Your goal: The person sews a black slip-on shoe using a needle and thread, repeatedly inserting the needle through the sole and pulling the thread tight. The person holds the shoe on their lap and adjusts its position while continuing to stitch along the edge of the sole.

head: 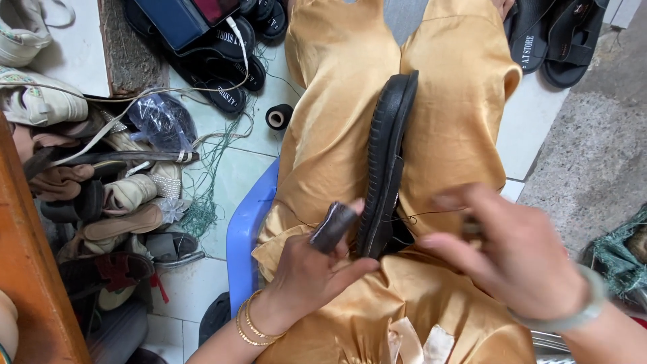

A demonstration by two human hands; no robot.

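Note:
A black sandal (387, 162) stands on its edge, clamped between my knees in golden satin trousers (337, 101). My left hand (310, 269), with gold bangles at the wrist, holds the sandal's near end; a dark leather guard (332, 227) covers one finger. My right hand (512, 253), blurred and wearing a pale green bangle, is closed on a small tool (472, 228) to the right of the sole. A thin dark thread (431, 216) runs from the sandal toward that hand.
I sit on a blue plastic stool (246, 229). A heap of worn shoes and sandals (101, 195) lies at left beside an orange wooden edge (27, 290). A black thread spool (278, 116) rests on the tiles. Black sandals (552, 34) lie top right.

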